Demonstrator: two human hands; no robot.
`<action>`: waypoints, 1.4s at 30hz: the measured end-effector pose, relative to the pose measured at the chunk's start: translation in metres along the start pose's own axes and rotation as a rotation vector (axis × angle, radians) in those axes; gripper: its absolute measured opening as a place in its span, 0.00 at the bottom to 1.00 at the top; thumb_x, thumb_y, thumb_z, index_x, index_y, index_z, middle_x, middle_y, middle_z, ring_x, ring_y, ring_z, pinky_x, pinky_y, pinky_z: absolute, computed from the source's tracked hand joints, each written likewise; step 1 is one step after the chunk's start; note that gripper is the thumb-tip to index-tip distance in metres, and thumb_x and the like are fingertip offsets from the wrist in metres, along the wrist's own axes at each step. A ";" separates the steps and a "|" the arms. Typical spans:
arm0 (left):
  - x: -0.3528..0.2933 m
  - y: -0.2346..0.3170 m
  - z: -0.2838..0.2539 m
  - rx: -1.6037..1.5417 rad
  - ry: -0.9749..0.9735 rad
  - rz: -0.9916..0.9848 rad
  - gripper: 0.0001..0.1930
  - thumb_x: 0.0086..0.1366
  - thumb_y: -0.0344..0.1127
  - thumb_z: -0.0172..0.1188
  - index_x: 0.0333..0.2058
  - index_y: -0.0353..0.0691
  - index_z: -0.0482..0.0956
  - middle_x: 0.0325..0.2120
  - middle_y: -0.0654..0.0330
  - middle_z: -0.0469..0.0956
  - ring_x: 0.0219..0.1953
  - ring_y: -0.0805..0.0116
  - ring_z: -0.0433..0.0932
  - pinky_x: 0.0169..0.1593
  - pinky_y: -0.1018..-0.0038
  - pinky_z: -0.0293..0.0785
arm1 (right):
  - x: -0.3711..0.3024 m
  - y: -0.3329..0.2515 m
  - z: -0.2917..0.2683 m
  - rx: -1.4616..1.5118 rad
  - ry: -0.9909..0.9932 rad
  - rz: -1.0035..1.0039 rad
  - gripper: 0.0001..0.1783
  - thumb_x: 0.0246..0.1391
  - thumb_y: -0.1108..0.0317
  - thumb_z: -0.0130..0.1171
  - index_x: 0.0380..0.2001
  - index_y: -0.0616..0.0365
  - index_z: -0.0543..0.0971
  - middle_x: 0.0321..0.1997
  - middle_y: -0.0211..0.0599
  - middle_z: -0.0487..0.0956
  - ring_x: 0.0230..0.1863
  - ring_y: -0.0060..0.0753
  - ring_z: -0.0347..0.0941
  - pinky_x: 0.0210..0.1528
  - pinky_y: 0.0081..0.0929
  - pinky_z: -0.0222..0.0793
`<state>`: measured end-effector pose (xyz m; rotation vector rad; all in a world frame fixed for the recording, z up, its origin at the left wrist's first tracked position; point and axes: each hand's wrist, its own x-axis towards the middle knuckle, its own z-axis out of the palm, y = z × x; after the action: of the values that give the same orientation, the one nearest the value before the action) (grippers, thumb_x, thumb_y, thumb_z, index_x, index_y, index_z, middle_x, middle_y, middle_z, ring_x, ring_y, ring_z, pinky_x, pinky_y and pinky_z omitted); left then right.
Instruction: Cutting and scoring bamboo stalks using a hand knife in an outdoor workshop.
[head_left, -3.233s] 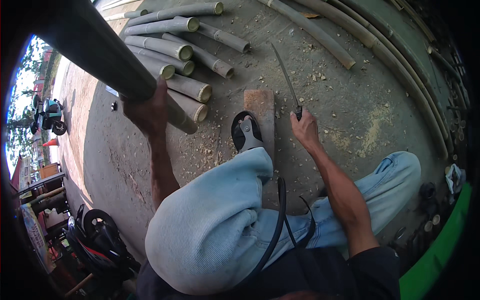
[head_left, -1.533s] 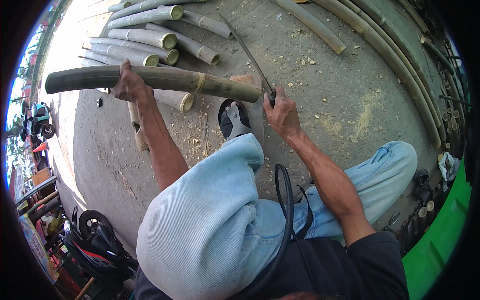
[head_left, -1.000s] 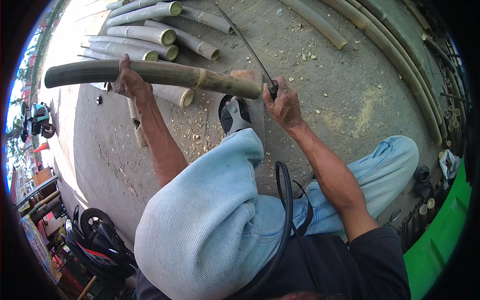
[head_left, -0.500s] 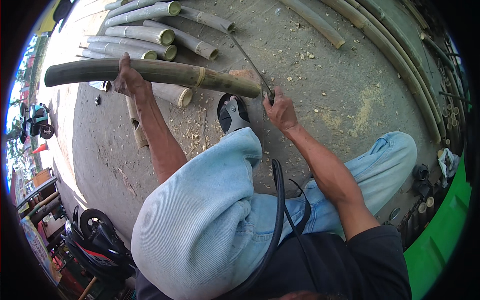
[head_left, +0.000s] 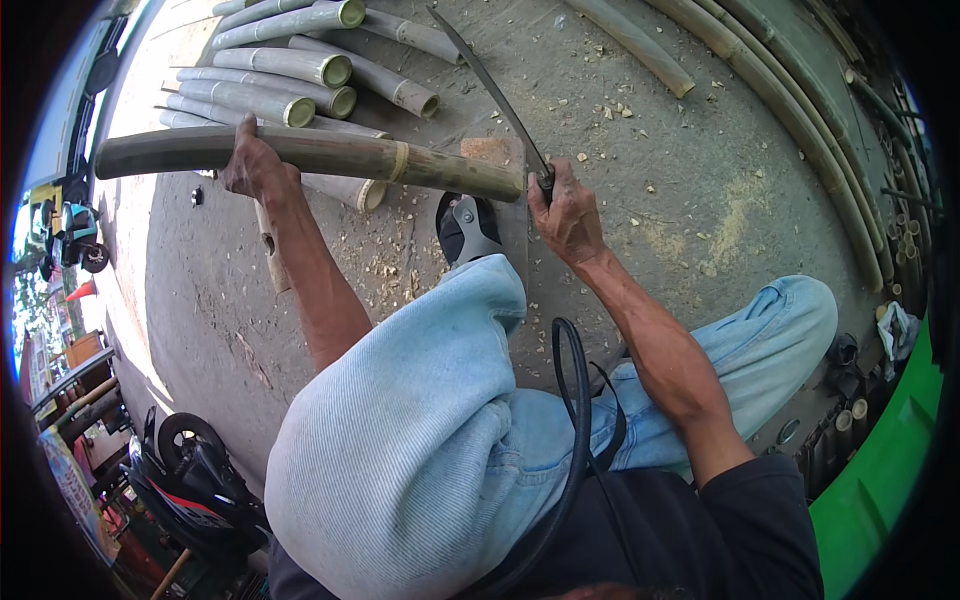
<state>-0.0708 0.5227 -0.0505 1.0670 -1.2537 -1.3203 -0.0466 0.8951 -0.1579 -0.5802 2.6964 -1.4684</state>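
A thick greenish-brown bamboo pole lies crosswise before me, a pale node ring near its right end. My left hand grips it left of the middle, thumb over the top. That right end sits at a reddish-brown block on the ground, just beyond my sandalled foot. In my right hand is the dark handle of a long-bladed knife. The blade points up and to the left, apart from the pole. My right fingers are wrapped round the handle.
Several cut bamboo lengths are stacked at the far left. Long bamboo poles curve along the right side. Wood chips and sawdust litter the concrete floor. A motorcycle stands at the lower left, and a green panel at the lower right.
The knife blade has swung upward, showing more of its flat side, and my right hand has turned with it. The bamboo pole has shifted slightly down and right. A large vehicle now shows at the upper left.
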 end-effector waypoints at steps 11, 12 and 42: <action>-0.024 0.017 0.007 0.039 -0.007 -0.001 0.27 0.58 0.30 0.70 0.49 0.12 0.72 0.47 0.38 0.79 0.43 0.49 0.83 0.49 0.59 0.84 | -0.007 0.009 0.006 -0.151 -0.198 0.189 0.15 0.61 0.64 0.59 0.41 0.63 0.68 0.29 0.63 0.80 0.33 0.65 0.81 0.34 0.56 0.76; -0.026 0.020 0.000 0.056 -0.004 -0.006 0.27 0.58 0.30 0.70 0.49 0.12 0.72 0.47 0.38 0.79 0.43 0.49 0.83 0.49 0.59 0.84 | 0.000 -0.008 -0.002 -0.071 -0.098 0.090 0.15 0.61 0.64 0.59 0.41 0.63 0.68 0.29 0.63 0.80 0.33 0.66 0.81 0.35 0.57 0.76; -0.019 0.013 -0.017 -0.145 -0.192 0.047 0.19 0.63 0.35 0.65 0.45 0.22 0.76 0.37 0.50 0.79 0.36 0.57 0.81 0.45 0.62 0.81 | 0.004 0.003 0.008 0.035 -0.068 0.002 0.14 0.61 0.66 0.57 0.41 0.67 0.71 0.36 0.66 0.81 0.39 0.67 0.81 0.40 0.57 0.76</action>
<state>-0.0503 0.5400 -0.0398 0.8201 -1.2928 -1.4808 -0.0499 0.8890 -0.1638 -0.6136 2.6135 -1.4646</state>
